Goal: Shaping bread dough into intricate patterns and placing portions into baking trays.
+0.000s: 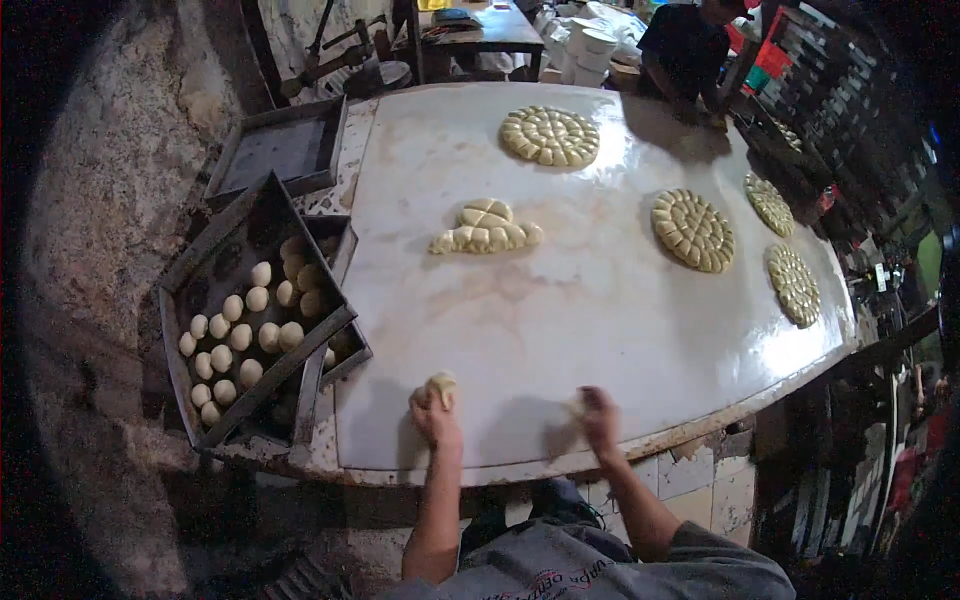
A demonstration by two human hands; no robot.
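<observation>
Near the table's front edge, my left hand (pixel 436 425) is closed round a pale lump of dough (pixel 442 386), which sticks out above the fingers. Farther right, my right hand (pixel 600 420) is blurred by motion, with its fingers curled. A small pale piece of dough (pixel 575 405) shows at its left side, partly hidden by the hand. Ahead of my hands, a cut portion of scored dough (pixel 486 238) lies on the white tabletop (pixel 520 330): a rounded piece sits against a wider row of pieces.
Left, tilted metal trays (pixel 182 385) hold several dough balls (pixel 240 337); another tray (pixel 275 150) lies behind. Scored dough rounds (pixel 550 136) (pixel 692 231) (pixel 768 204) (pixel 794 285) rest farther off. Another person (pixel 685 50) leans at the far right edge. White buckets (pixel 590 52) stand beyond.
</observation>
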